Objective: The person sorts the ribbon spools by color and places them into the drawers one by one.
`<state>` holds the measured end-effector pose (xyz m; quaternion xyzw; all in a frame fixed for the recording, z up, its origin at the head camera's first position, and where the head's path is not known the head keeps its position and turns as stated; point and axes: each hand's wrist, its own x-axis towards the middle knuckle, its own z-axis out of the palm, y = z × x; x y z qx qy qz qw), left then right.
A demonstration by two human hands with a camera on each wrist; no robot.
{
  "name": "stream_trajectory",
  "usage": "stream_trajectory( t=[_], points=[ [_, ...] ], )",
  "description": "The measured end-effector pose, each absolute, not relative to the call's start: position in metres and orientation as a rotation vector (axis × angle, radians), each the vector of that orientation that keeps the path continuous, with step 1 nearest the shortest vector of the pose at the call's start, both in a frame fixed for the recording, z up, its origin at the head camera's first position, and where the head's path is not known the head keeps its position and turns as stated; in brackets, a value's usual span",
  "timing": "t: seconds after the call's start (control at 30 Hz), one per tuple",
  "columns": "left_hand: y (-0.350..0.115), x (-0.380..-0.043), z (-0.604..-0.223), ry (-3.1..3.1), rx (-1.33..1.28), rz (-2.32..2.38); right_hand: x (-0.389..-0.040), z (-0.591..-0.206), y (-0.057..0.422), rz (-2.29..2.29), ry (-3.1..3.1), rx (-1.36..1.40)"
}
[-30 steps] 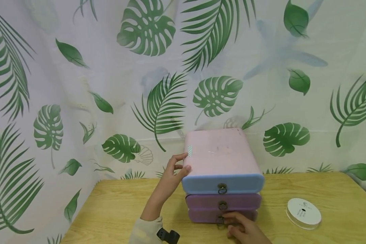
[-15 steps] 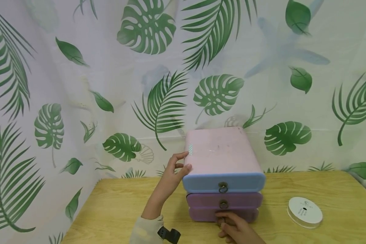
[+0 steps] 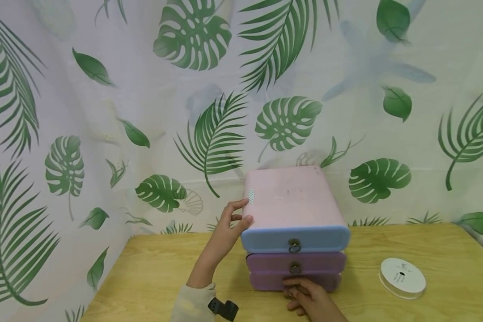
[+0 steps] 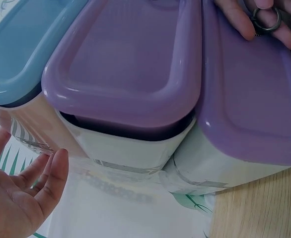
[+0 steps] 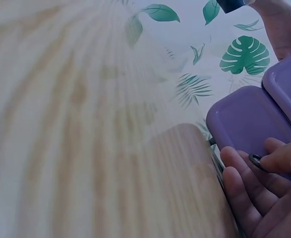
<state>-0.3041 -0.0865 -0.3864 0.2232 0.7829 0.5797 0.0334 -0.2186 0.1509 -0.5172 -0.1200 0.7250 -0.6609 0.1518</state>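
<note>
A small chest of three drawers, with a pink top [image 3: 294, 197], stands on the table. Its top drawer [image 3: 261, 241] is blue; the middle drawer [image 3: 265, 264] and bottom drawer [image 3: 265, 281] are purple. My left hand [image 3: 225, 228] rests its fingertips and thumb against the chest's upper left side. At the bottom drawer, my right hand [image 3: 310, 297] pinches the ring pull [image 5: 255, 161] between thumb and fingers. In the left wrist view a dark gap shows behind the middle drawer's front [image 4: 125, 59]; the bottom drawer's front sits against its casing.
A white ribbon spool [image 3: 402, 277] lies flat on the wooden table [image 3: 157, 268], right of the chest. Behind the chest hangs a leaf-patterned sheet [image 3: 221, 134]. Ring pulls also hang on the blue drawer and the middle drawer. A black band [image 3: 223, 308] is on the left wrist.
My right hand has shifted slightly left and its fingers have closed on the bottom drawer's ring pull. The left hand has stayed against the chest. The drawers show no clear movement.
</note>
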Motion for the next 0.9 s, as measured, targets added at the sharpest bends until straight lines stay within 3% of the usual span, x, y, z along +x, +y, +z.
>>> stream_trajectory(
  t=[0.9],
  points=[
    [-0.088,-0.301,-0.388,2.436,0.692,1.770,-0.208,-0.521,0.145,-1.806,2.225,-0.277]
  ],
)
